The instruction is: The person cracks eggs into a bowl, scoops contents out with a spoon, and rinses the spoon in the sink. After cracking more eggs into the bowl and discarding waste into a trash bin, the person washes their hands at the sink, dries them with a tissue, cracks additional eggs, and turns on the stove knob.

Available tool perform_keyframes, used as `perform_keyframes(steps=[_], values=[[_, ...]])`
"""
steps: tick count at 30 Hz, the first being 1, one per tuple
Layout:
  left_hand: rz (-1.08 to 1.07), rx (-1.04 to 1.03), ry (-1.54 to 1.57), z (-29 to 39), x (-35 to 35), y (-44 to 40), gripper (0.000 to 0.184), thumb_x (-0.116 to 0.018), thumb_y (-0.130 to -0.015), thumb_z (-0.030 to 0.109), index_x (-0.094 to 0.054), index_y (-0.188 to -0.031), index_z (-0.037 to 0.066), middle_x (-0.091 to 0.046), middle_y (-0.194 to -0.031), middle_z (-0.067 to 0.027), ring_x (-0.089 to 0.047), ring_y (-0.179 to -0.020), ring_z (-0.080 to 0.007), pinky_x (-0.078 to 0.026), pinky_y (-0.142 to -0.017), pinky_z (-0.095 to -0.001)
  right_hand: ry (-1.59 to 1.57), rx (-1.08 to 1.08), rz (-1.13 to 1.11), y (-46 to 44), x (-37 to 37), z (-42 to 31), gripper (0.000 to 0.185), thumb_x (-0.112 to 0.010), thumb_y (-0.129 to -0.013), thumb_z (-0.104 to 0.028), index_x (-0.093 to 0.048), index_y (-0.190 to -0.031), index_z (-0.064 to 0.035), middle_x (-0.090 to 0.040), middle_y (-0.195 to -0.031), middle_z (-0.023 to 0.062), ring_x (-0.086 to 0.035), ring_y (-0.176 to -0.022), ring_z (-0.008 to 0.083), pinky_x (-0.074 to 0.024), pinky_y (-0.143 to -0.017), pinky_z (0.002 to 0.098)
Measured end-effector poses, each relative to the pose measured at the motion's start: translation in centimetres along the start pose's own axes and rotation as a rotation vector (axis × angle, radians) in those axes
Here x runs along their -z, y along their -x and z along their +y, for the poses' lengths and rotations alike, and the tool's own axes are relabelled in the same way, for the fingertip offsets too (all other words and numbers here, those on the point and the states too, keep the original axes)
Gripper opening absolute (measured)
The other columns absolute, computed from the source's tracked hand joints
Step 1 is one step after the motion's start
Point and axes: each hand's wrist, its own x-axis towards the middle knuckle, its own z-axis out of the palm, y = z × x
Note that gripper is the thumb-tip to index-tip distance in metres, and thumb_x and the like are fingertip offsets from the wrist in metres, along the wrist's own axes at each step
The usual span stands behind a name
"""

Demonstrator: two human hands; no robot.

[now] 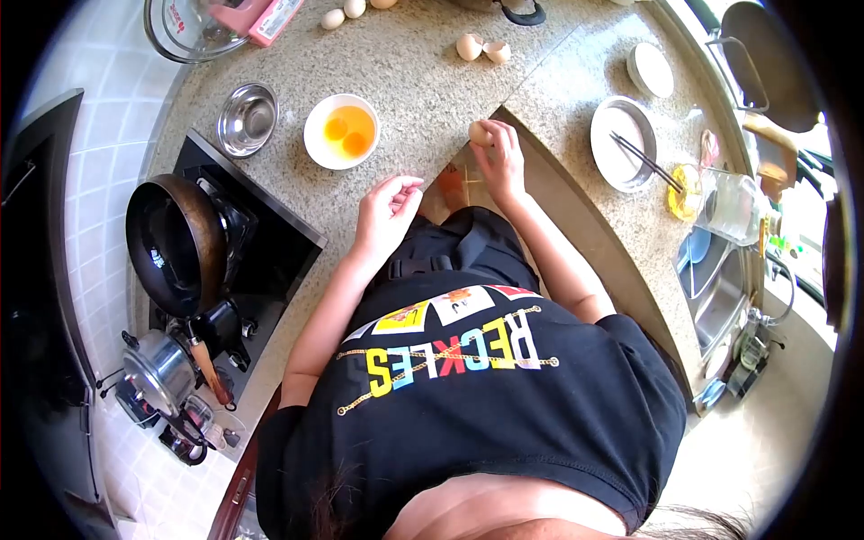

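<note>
My right hand (500, 166) is closed around a light-brown egg (481, 135), held at the counter's front edge. My left hand (389, 211) hovers near that edge, its fingers loosely curled and nothing visible in them. A white bowl (313, 135) stands on the counter beyond my left hand, with egg yolks (349, 132) in it. Farther back, cracked eggshells (482, 48) lie on the granite counter (423, 90).
Left are a steel bowl (247, 120), a black wok (166, 243) on the stove and a pressure cooker (162, 369). Several eggs (355, 8) lie at the back by a glass bowl (184, 31). Right, a round pan (616, 144) holds chopsticks (646, 160), near the sink (724, 306).
</note>
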Motion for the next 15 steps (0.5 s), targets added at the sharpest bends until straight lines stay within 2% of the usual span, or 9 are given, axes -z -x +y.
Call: perform_keyframes(steps=[3, 4, 6, 7, 10, 11, 12, 14, 15], values=[[0.002, -0.006, 0.013, -0.7, 0.3, 0.7, 0.018, -0.056, -0.091, 0.007, -0.060, -0.107, 0.000, -0.062, -0.094, -0.0034, -0.059, -0.079, -0.0072, -0.051, -0.071, -0.0216, 0.049, -0.072, -0.175, 0.2, -0.3, 0.8, 0.040, -0.066, -0.074, -0.001, -0.052, -0.111, -0.0048, -0.055, -0.106, 0.0150, -0.056, -0.093, 0.0338, -0.0498, -0.078, 0.0382], [0.013, -0.022, -0.005, -0.9, 0.5, 0.8, 0.018, -0.056, -0.091, 0.007, -0.060, -0.108, 0.000, -0.062, -0.094, -0.0038, -0.060, -0.079, -0.0076, -0.051, -0.071, -0.0217, 0.047, -0.068, -0.171, 0.0, -0.1, 0.5, 0.040, -0.066, -0.074, -0.001, -0.052, -0.111, -0.0048, -0.055, -0.106, 0.0150, -0.056, -0.093, 0.0338, -0.0498, -0.078, 0.0382], [0.022, -0.036, -0.026, -1.3, 0.8, 1.3, 0.019, -0.056, -0.091, 0.007, -0.060, -0.108, 0.000, -0.062, -0.094, -0.0041, -0.060, -0.079, -0.0079, -0.051, -0.071, -0.0218, 0.050, -0.066, -0.018, 0.0, 0.3, -0.5, 0.040, -0.066, -0.074, -0.001, -0.052, -0.112, -0.0046, -0.055, -0.106, 0.0151, -0.056, -0.093, 0.0342, -0.0497, -0.078, 0.0387], [0.070, -0.022, 0.010, -1.4, 0.8, 1.4, 0.017, -0.058, -0.088, 0.005, -0.062, -0.104, 0.001, -0.062, -0.091, -0.0046, -0.059, -0.074, -0.0079, -0.050, -0.067, -0.0211, 0.046, -0.020, 0.014, -0.1, 0.6, -0.8, 0.039, -0.066, -0.075, -0.001, -0.052, -0.111, -0.0044, -0.055, -0.107, 0.0155, -0.056, -0.093, 0.0342, -0.0494, -0.078, 0.0388], [0.122, -0.035, 0.034, -1.7, 0.9, 1.6, 0.016, -0.060, -0.086, 0.004, -0.064, -0.101, 0.002, -0.063, -0.089, -0.0057, -0.058, -0.070, -0.0078, -0.049, -0.064, -0.0208, 0.081, 0.027, -0.089, 0.7, -0.1, 0.9, 0.039, -0.069, -0.076, -0.005, -0.053, -0.111, -0.0039, -0.056, -0.104, 0.0149, -0.057, -0.095, 0.0319, -0.0502, -0.078, 0.0362], [0.089, -0.026, -0.007, -1.8, 1.0, 1.7, 0.018, -0.058, -0.088, 0.006, -0.061, -0.105, 0.000, -0.063, -0.093, -0.0056, -0.059, -0.075, -0.0087, -0.050, -0.067, -0.0218, 0.043, -0.166, -0.188, 1.4, -0.4, 1.3, 0.039, -0.070, -0.075, -0.005, -0.053, -0.111, -0.0036, -0.056, -0.105, 0.0155, -0.057, -0.094, 0.0321, -0.0512, -0.076, 0.0353], [0.056, -0.015, -0.051, -1.8, 1.0, 1.8, 0.020, -0.056, -0.091, 0.007, -0.058, -0.109, -0.001, -0.062, -0.096, -0.0055, -0.061, -0.080, -0.0096, -0.052, -0.071, -0.0227, 0.043, -0.163, -0.190, 1.1, -0.2, 0.9, 0.039, -0.070, -0.075, -0.005, -0.053, -0.111, -0.0036, -0.056, -0.105, 0.0155, -0.057, -0.094, 0.0321, -0.0512, -0.076, 0.0353], [0.059, -0.009, -0.034, -1.8, 1.0, 2.1, 0.020, -0.056, -0.091, 0.007, -0.058, -0.109, -0.001, -0.062, -0.096, -0.0056, -0.061, -0.080, -0.0096, -0.052, -0.071, -0.0229, 0.028, -0.080, -0.052, 0.5, 0.3, 0.0, 0.041, -0.070, -0.075, -0.005, -0.053, -0.112, -0.0043, -0.056, -0.105, 0.0150, -0.057, -0.094, 0.0317, -0.0519, -0.075, 0.0341], [0.054, -0.009, -0.023, -1.6, 1.1, 2.0, 0.020, -0.056, -0.091, 0.007, -0.058, -0.109, -0.001, -0.062, -0.095, -0.0057, -0.061, -0.080, -0.0097, -0.052, -0.071, -0.0230, -0.078, -0.206, -0.066, 0.1, 0.7, -1.2, 0.037, -0.066, -0.077, -0.005, -0.053, -0.111, -0.0042, -0.056, -0.105, 0.0157, -0.057, -0.094, 0.0327, -0.0498, -0.079, 0.0378]])
